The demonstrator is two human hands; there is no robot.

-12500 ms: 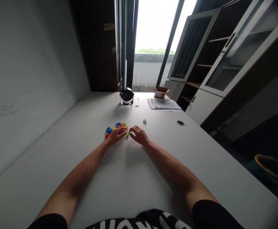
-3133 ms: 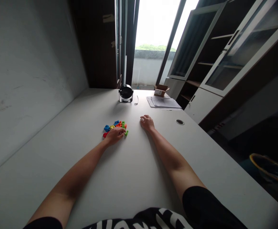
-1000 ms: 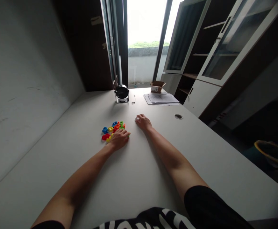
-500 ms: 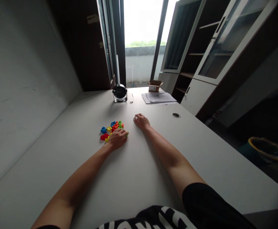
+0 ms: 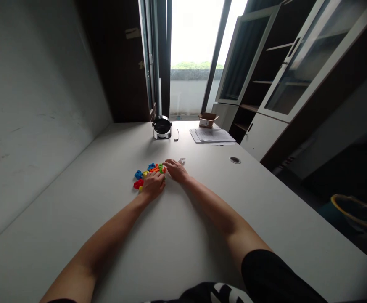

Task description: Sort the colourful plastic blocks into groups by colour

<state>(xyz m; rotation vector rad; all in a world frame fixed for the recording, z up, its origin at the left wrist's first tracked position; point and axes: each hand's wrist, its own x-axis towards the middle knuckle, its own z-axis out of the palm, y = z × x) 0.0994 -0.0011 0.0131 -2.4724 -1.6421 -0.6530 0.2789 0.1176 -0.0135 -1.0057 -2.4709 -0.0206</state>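
A small pile of toy building pieces lies on the white table, with a red piece point(image 5: 138, 184), a blue piece point(image 5: 138, 174), a yellow piece point(image 5: 145, 174) and a green piece point(image 5: 161, 167) among them. Over the pile's near side, my left hand point(image 5: 153, 184) has its fingers curled down. What they hold is hidden, though a bit of green shows by them. My right hand point(image 5: 176, 170) is open at the pile's right edge, fingertips by the orange and green pieces. Just beyond it rests a small pale grey piece point(image 5: 182, 160), apart from the others.
Toward the back of the table point(image 5: 114, 244) stand a round black device on a silver stand point(image 5: 162, 127), a thin dark cord point(image 5: 177, 135), stacked papers point(image 5: 213, 135) and an open cardboard box point(image 5: 207, 120). A round cable hole point(image 5: 235, 160) is on the right. A wall borders the left.
My right hand has moved left to the pile and let go of the pale grey piece, now on the table. My left hand has shifted slightly left over the pieces. The camera view has tilted up slightly.
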